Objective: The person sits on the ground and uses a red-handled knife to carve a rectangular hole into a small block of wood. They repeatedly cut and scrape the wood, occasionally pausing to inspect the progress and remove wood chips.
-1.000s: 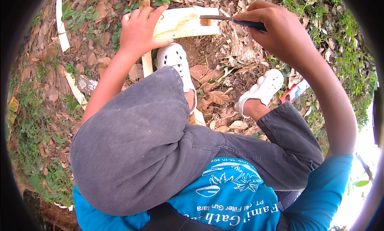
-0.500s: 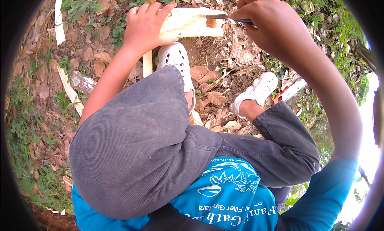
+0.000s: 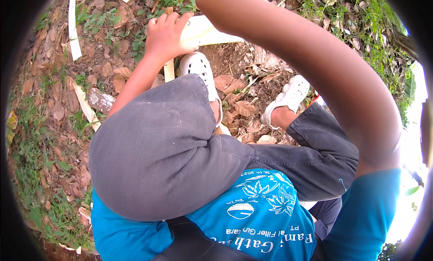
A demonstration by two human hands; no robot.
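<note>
- The left hand (image 3: 166,35) lay on the near end of a pale, flat strip of wood (image 3: 205,33), its fingers (image 3: 173,20) spread and curled over the top edge, pinning the piece down.
- The strip sat just past the toe of the left white clog (image 3: 200,69), over bare soil and dry brown leaves (image 3: 239,107), with its right part hidden behind the raised right forearm (image 3: 315,76).
- The right hand was out of view beyond the top edge of the picture, so whether its fingers were wide, narrow or closed on anything could not be told.
- Judging by its clean pale face and straight edge, the strip was probably stiff, dry and light, easy to shift with one hand and unlikely to sag.
- Its surface looked smooth and freshly cut, so it could slide under a flat palm; the curl of the fingers over the edge seemed the firmer hold.
- The best place to hold appeared to be the near end, where the left hand already pressed, since that end was propped near a slim wooden stake (image 3: 169,70) standing beside the clog.
- Thin stock of this kind might split along the grain if bent or struck hard near an end.
- Other pale offcuts (image 3: 72,26) lay well apart on the ground at the left, among green weeds (image 3: 97,21).
- The right white clog (image 3: 288,98) rested on the leaf litter, well apart from the strip.
</note>
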